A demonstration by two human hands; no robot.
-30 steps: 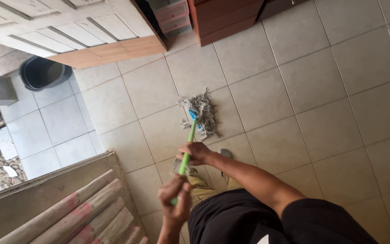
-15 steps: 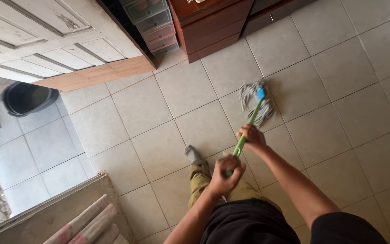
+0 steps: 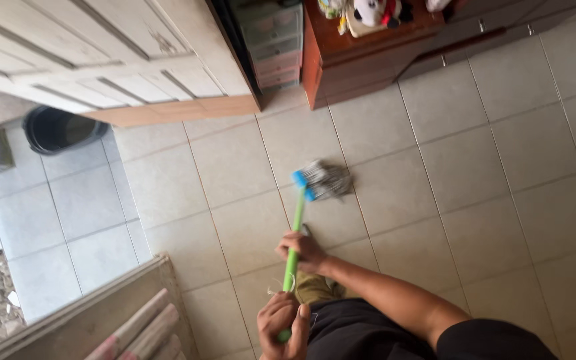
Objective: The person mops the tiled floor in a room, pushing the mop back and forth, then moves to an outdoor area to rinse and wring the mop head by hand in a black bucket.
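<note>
Both my hands grip a mop with a bright green handle (image 3: 295,233). My right hand (image 3: 303,251) holds the handle about halfway up; my left hand (image 3: 283,323) is closed round its near end by my waist. The blue clamp (image 3: 303,184) and the grey string mop head (image 3: 326,180) lie on the beige floor tiles (image 3: 475,200) ahead of me, the strings trailing to the right. My olive trouser leg (image 3: 315,288) shows under the handle.
An open white panelled door (image 3: 101,60) stands at the upper left, a dark bucket (image 3: 61,128) beyond it. A plastic drawer unit (image 3: 271,43) and a red-brown wooden cabinet (image 3: 368,57) with soft toys on top line the far wall. Wooden poles (image 3: 141,337) lie at lower left.
The mop head has swept left across the tiles and its strings now trail rightward. My hands shifted left and nearer with the handle. The view tilted up, showing the cabinet top.
</note>
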